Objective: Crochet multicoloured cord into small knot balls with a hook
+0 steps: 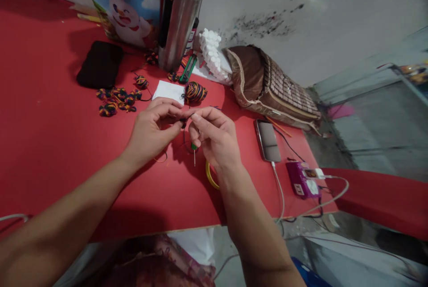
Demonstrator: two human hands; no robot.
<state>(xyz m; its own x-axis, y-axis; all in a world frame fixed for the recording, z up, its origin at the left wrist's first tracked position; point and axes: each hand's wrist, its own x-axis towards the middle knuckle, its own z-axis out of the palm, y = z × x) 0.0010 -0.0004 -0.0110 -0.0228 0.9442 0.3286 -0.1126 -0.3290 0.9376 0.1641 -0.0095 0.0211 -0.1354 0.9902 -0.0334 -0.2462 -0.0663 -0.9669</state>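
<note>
Dark yarn, thin and trailing, is pinched by left hand and right hand, the latter also gripping a green-handled tool, in front of a lidded steel flask, contents hidden.

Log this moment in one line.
left hand: pinching thin dark strand | right hand: holding slim green-handled metal tool | near: round multicoloured yarn ball, white rectangular paper

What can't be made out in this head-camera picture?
- Head view: the small dark piece at the left hand's fingertips; too small, partly covered by fingers.
- Head view: the green-handled tool's upper end; hidden by the right hand.
- Head view: the cartoon-printed bag's top; cut off by the upper edge.
</note>
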